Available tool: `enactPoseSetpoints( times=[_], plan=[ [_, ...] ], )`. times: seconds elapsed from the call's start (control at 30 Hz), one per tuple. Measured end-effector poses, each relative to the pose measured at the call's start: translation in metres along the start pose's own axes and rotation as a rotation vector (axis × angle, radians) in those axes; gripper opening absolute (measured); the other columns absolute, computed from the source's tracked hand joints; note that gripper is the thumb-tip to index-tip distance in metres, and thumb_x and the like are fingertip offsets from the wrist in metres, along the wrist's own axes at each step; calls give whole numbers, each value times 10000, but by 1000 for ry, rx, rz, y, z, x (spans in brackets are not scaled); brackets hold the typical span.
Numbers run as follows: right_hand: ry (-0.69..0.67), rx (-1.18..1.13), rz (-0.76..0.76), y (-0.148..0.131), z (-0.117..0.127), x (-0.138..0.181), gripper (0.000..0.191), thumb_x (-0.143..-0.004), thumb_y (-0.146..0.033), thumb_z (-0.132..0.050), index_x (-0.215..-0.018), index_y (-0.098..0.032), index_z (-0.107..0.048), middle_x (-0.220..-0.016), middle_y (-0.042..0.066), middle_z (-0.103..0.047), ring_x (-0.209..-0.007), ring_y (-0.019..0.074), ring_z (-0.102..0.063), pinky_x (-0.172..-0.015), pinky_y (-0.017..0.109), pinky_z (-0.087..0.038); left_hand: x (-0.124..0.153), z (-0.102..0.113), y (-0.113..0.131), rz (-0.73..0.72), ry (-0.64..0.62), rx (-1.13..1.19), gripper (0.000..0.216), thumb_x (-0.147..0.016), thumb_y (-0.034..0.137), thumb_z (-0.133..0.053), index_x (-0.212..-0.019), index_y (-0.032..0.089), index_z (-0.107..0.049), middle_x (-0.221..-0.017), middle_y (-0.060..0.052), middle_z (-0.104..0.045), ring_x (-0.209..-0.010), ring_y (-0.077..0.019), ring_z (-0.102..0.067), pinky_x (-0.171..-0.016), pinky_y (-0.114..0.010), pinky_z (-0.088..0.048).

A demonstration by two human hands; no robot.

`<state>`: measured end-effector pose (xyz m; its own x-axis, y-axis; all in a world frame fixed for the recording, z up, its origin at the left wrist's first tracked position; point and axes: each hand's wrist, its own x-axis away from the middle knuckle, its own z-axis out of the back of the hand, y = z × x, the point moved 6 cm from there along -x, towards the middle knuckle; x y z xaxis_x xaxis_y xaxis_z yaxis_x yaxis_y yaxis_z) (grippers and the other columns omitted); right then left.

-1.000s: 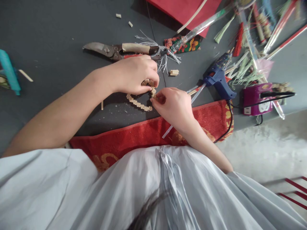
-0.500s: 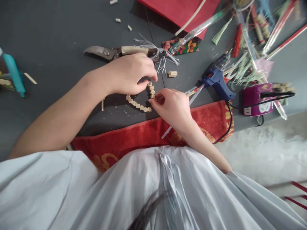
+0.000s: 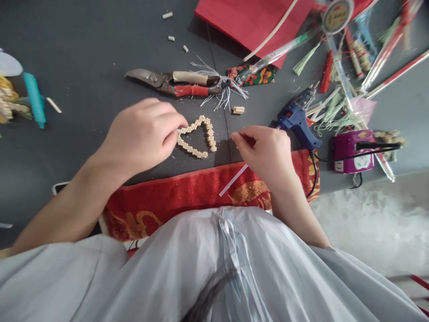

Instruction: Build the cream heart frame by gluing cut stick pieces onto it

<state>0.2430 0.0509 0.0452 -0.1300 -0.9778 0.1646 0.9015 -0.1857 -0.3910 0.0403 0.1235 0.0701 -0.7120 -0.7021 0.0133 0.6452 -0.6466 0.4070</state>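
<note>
A small heart-like loop of cream beads (image 3: 201, 134) lies flat on the dark table (image 3: 83, 49). My left hand (image 3: 144, 134) rests just left of it. Its fingers are curled, and the fingertips touch the loop's left corner. My right hand (image 3: 264, 150) hovers to the right of the loop, apart from it. Thumb and forefinger are pinched together, and what they hold, if anything, is too small to make out. A thin white stick (image 3: 233, 181) lies on the red towel (image 3: 187, 192) under that hand.
Metal shears (image 3: 167, 80) lie behind the loop, with pale threads and a short wood piece (image 3: 238, 109) beside them. A blue glue gun (image 3: 296, 120), a purple box (image 3: 351, 150), red paper (image 3: 254, 18) and tassels fill the right. A teal tool (image 3: 33, 98) lies far left.
Both hands have drawn apart from the bead piece, left hand leftwards and right hand rightwards. The piece, worked between the fingers before, now lies flat as a closed loop.
</note>
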Motion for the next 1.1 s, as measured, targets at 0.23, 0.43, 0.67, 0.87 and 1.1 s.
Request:
enactPoseSetpoints(
  times=[0.23, 0.43, 0.67, 0.87, 1.1],
  plan=[
    [-48, 5, 45, 8, 2, -1, 154, -860, -238, -611, -734, -206, -694, -736, 37, -715, -683, 187, -606, -604, 286, -317, 28, -20, 30, 103, 123, -22, 193, -902, 217, -525, -932, 260, -711, -954, -78, -723, -951, -294, -648, -855, -482, -538],
    [-97, 32, 142, 7, 9, -7, 133, -860, -195, -596, -788, -206, -707, -804, 49, -740, -759, 209, -649, -642, 295, -353, 42, -47, 60, 280, 298, -125, 97, -886, 302, -594, -927, 254, -667, -916, -86, -685, -948, -304, -618, -827, -481, -487],
    [-114, 32, 251, 0, 8, -18, 213, -891, -132, -506, -886, -198, -708, -892, 73, -751, -813, 227, -664, -660, 303, -365, 71, -78, 73, 383, 491, -160, 86, -884, 245, -601, -806, 266, -573, -761, -34, -647, -844, -249, -626, -763, -422, -488],
    [-227, -7, 298, 0, -10, -10, 130, -870, -168, -609, -930, -191, -722, -885, 64, -756, -838, 232, -680, -679, 301, -397, 77, -82, 78, 410, 488, -183, 70, -901, 206, -578, -863, 264, -587, -756, -27, -626, -810, -225, -611, -798, -398, -527],
    [-201, -90, 353, -2, -10, -6, 114, -872, -189, -632, -927, -187, -732, -833, 50, -741, -794, 209, -665, -684, 286, -409, 58, -75, 78, 502, 386, -194, 346, -863, 304, -630, -1206, 258, -646, -1113, -119, -617, -1093, -333, -574, -954, -518, -462]
  ],
)
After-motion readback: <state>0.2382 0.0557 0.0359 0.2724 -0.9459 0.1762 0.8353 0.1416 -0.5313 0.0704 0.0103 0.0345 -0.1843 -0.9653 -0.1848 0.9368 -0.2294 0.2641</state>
